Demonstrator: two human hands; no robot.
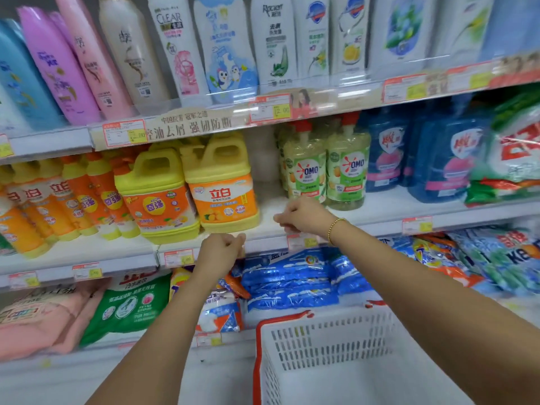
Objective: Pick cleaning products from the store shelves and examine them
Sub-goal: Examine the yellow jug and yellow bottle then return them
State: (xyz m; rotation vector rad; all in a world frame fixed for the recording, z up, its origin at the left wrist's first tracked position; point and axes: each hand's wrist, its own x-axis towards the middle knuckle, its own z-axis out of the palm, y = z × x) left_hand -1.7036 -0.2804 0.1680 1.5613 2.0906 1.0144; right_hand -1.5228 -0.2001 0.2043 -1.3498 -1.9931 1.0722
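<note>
The person faced white store shelving stocked with cleaning products. The left hand (222,249) hung at the front edge of the white middle shelf (268,209), at 6 o'clock of a yellow plastic handled jug with an orange label (223,185). Hand and jug were near but apart. Its grip was narrow, fingers curled inward, with nothing seen held.

The right hand (304,216) was over the bare stretch of the same shelf, at 3 o'clock of that jug. It was at 6 o'clock of the pale green clear bottles with red pump tops (306,168), close to their bases. Its grip was likewise narrow, fingers curled, nothing seen in it; motion blur prevented a finer reading. A gold bead bracelet (336,229) circled the right wrist.

A second yellow jug with an orange label (157,194) stood just beside the first at its 9 o'clock. Slim orange and yellow bottles (73,200) stood further along at 9 o'clock. Dark blue bottles with pink labels (385,153) stood at 3 o'clock of the pump bottles.

The upper shelf, at 12 o'clock, carried tall shampoo bottles (181,45) in white, pink and blue. The lower shelf held blue plastic packets (292,285) at 6 o'clock of the right hand and a green pouch (125,305) at 8 o'clock of the left hand. A white slotted plastic basket with a red rim (336,346) sat low between the two forearms.
</note>
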